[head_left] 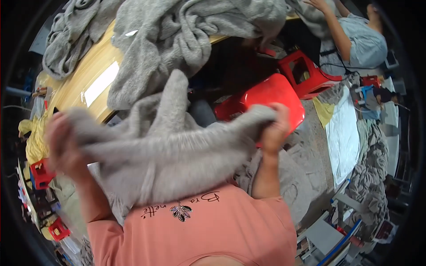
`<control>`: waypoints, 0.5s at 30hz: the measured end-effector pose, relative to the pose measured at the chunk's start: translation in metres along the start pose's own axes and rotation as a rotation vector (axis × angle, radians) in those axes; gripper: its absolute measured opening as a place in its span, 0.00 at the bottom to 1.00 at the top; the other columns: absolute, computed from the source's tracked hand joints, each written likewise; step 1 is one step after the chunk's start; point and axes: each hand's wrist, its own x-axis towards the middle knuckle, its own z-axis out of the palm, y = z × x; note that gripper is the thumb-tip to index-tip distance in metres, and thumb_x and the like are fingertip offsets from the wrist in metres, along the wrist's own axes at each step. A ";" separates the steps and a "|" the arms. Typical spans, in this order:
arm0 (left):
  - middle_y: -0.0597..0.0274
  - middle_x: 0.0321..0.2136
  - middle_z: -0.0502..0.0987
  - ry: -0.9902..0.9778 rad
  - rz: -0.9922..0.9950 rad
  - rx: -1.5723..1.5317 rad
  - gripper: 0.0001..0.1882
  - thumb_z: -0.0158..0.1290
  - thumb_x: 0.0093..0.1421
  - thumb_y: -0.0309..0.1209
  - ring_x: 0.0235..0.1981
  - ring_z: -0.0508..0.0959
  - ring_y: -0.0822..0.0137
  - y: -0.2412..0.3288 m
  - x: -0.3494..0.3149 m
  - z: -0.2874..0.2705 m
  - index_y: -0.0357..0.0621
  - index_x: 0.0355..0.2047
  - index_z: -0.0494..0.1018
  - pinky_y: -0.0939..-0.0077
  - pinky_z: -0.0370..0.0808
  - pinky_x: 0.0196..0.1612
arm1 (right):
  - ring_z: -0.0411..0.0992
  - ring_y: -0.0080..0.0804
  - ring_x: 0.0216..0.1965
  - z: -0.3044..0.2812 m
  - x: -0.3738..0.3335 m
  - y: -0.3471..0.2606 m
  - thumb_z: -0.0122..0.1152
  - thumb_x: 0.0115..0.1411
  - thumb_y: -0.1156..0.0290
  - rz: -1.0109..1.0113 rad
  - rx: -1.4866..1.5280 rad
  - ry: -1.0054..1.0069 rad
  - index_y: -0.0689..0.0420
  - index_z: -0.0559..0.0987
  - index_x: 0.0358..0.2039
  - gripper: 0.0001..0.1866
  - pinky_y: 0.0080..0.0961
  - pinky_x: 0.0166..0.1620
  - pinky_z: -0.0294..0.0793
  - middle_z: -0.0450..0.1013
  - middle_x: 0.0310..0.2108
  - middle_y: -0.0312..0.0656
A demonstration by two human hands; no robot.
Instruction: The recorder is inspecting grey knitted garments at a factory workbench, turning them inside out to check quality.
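A fuzzy grey garment [164, 150] is stretched in the air in front of my chest. My left hand [62, 142] grips its left edge; the hand is blurred. Its right edge is gripped by my right hand [274, 128], held at about the same height. A sleeve-like part of the garment rises toward the table. Below it shows my salmon-coloured shirt [199, 235].
A yellow wooden table [95, 66] carries a heap of grey fuzzy garments [177, 35]. Red plastic stools [270, 95] stand right of it. Another person in a light blue top [364, 40] works at top right. More grey fabric [368, 177] lies on the floor.
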 end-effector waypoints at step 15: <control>0.63 0.32 0.70 -0.647 -0.702 -0.757 0.08 0.44 0.57 0.24 0.31 0.68 0.77 0.019 -0.096 0.105 0.33 0.35 0.69 0.83 0.65 0.36 | 0.68 0.51 0.30 0.133 -0.063 -0.069 0.62 0.39 0.64 -0.281 0.036 -0.808 0.67 0.67 0.38 0.27 0.40 0.32 0.69 0.66 0.33 0.51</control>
